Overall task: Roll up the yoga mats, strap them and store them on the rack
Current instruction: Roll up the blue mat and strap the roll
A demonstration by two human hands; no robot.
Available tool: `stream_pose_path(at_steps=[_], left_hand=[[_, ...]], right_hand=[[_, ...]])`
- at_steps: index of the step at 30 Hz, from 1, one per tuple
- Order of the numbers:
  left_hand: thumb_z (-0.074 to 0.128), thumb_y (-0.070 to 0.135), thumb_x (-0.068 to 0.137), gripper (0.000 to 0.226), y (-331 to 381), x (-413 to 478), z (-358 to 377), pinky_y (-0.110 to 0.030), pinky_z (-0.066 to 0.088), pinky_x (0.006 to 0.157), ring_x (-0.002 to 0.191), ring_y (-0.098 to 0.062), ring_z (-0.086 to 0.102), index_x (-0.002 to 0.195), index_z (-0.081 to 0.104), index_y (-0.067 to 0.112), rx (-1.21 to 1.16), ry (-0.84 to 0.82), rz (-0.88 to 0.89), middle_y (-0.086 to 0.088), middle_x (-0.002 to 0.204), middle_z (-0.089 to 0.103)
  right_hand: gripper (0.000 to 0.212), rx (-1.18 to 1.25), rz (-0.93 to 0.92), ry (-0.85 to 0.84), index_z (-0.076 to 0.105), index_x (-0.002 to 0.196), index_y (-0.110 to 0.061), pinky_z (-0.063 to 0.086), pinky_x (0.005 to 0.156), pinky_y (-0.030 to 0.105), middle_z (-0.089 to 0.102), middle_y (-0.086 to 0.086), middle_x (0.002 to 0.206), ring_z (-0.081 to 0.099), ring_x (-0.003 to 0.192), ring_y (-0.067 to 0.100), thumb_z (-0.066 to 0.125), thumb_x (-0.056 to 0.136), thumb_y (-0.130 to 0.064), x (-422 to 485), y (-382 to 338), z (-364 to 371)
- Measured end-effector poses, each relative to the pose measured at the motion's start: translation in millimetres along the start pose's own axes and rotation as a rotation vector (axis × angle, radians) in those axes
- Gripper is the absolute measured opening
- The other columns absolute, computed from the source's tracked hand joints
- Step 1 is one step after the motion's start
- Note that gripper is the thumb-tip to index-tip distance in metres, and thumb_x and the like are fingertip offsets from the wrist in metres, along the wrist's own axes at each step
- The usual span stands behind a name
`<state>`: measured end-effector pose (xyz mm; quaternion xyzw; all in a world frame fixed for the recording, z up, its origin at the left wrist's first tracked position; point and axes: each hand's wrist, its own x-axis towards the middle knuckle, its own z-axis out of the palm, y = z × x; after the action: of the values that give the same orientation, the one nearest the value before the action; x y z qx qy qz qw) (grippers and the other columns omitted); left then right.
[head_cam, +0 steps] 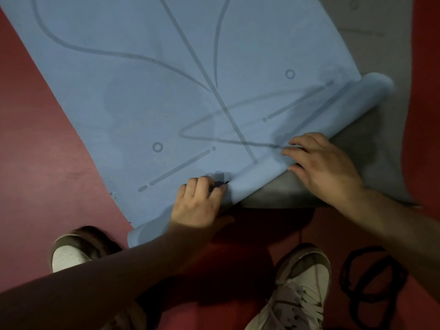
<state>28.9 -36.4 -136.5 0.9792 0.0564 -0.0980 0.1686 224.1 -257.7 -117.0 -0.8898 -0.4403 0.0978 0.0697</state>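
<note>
1. The blue yoga mat [142,91] lies mostly flat on the red floor [35,139]. Only its near end is wound into a slim roll [345,103], so rolling has barely begun.
2. On the roll, the left hand [200,203] sits toward its left end with fingers curled over the top, gripping it. The right hand [319,167] rests further along with fingers spread and laid flat across the roll, the thumb on its near side.
3. Under the roll's right end and beyond it lies a grey mat [381,151], not rolled as far as it shows (a second one to do, by the look of it).
4. On the near side of the roll are two pale shoes [302,282], and to their right a black strap [343,277] lies loose on the floor.
5. Left to do, in my judgement: finish rolling, strap, then store. No rack is in view.
</note>
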Motion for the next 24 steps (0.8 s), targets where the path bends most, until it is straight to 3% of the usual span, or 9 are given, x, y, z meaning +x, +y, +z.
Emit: stream_pose_path(at_steps=[2, 4, 8, 11, 15, 18, 21, 24], left_hand=[[0.088, 0.049, 0.054, 0.069, 0.3, 3.8, -3.2, -0.040, 0.050, 0.068, 0.083, -0.028, 0.057, 0.110, 0.070, 0.014, 0.047, -0.006, 0.020, -0.006, 0.096, 0.061], [0.090, 0.043, 0.055, 0.067, -0.9, 4.6, -2.7, -0.037, 0.047, 0.069, 0.080, -0.027, 0.061, 0.112, 0.069, 0.014, 0.041, 0.039, 0.017, -0.005, 0.098, 0.064], [0.060, 0.041, 0.076, 0.044, -6.9, 1.7, -0.6, -0.035, 0.035, 0.071, 0.081, -0.026, 0.059, 0.113, 0.059, 0.017, 0.018, 0.140, 0.012, -0.002, 0.100, 0.064], [0.061, 0.035, 0.080, 0.034, -8.1, 3.1, -1.9, -0.036, 0.042, 0.070, 0.082, -0.026, 0.060, 0.108, 0.064, 0.016, 0.037, 0.127, -0.009, -0.001, 0.101, 0.064], [0.049, 0.040, 0.085, 0.038, -11.6, 3.5, -3.2, -0.039, 0.042, 0.075, 0.093, -0.028, 0.059, 0.111, 0.064, 0.016, 0.024, 0.129, -0.029, -0.005, 0.110, 0.063], [0.069, 0.055, 0.071, 0.056, -16.2, 6.9, -6.9, -0.041, 0.046, 0.074, 0.092, -0.029, 0.054, 0.108, 0.067, 0.014, 0.067, 0.103, -0.002, -0.010, 0.107, 0.060], [0.085, 0.048, 0.061, 0.059, -19.4, 10.6, -10.7, -0.038, 0.041, 0.072, 0.086, -0.026, 0.055, 0.106, 0.070, 0.014, 0.092, 0.090, 0.018, -0.004, 0.099, 0.062], [0.085, 0.040, 0.066, 0.063, -22.6, 10.8, -14.1, -0.038, 0.045, 0.071, 0.088, -0.025, 0.060, 0.120, 0.066, 0.015, 0.039, 0.092, 0.016, -0.001, 0.106, 0.064]], right_hand=[[0.041, -0.006, 0.006, 0.002, 0.069, 0.111, -0.010, 0.054, 0.082, 0.047, 0.062, 0.012, 0.115, 0.052, 0.110, 0.035, 0.081, 0.072, -0.011, 0.7, 0.1, 1.8], [0.040, -0.013, 0.001, 0.016, 0.069, 0.112, -0.009, 0.053, 0.085, 0.047, 0.061, 0.012, 0.114, 0.049, 0.111, 0.033, 0.079, 0.073, -0.009, 2.7, 0.0, 2.7], [0.031, -0.095, -0.020, 0.060, 0.070, 0.112, -0.014, 0.040, 0.091, 0.041, 0.064, 0.003, 0.113, 0.048, 0.109, 0.029, 0.068, 0.081, -0.014, 10.7, -5.5, 0.7], [0.037, -0.155, 0.021, 0.055, 0.068, 0.112, -0.016, 0.031, 0.089, 0.038, 0.065, -0.002, 0.112, 0.047, 0.110, 0.027, 0.056, 0.078, -0.022, 17.6, -11.6, 0.9], [0.035, -0.122, 0.040, 0.052, 0.063, 0.110, -0.015, 0.033, 0.084, 0.038, 0.065, -0.001, 0.107, 0.050, 0.112, 0.028, 0.051, 0.077, -0.016, 27.3, -16.0, 3.5], [0.032, -0.116, 0.017, 0.054, 0.064, 0.103, -0.017, 0.037, 0.082, 0.040, 0.063, 0.001, 0.108, 0.051, 0.110, 0.030, 0.046, 0.076, -0.018, 31.6, -17.1, 3.8], [0.026, -0.096, 0.050, 0.145, 0.068, 0.100, -0.019, 0.038, 0.084, 0.043, 0.059, 0.008, 0.108, 0.049, 0.102, 0.033, 0.054, 0.079, -0.016, 30.7, -16.1, 4.4], [0.021, -0.095, 0.043, 0.165, 0.070, 0.098, -0.017, 0.042, 0.072, 0.042, 0.057, 0.008, 0.091, 0.051, 0.084, 0.034, 0.057, 0.081, -0.014, 35.8, -18.3, 2.4]])
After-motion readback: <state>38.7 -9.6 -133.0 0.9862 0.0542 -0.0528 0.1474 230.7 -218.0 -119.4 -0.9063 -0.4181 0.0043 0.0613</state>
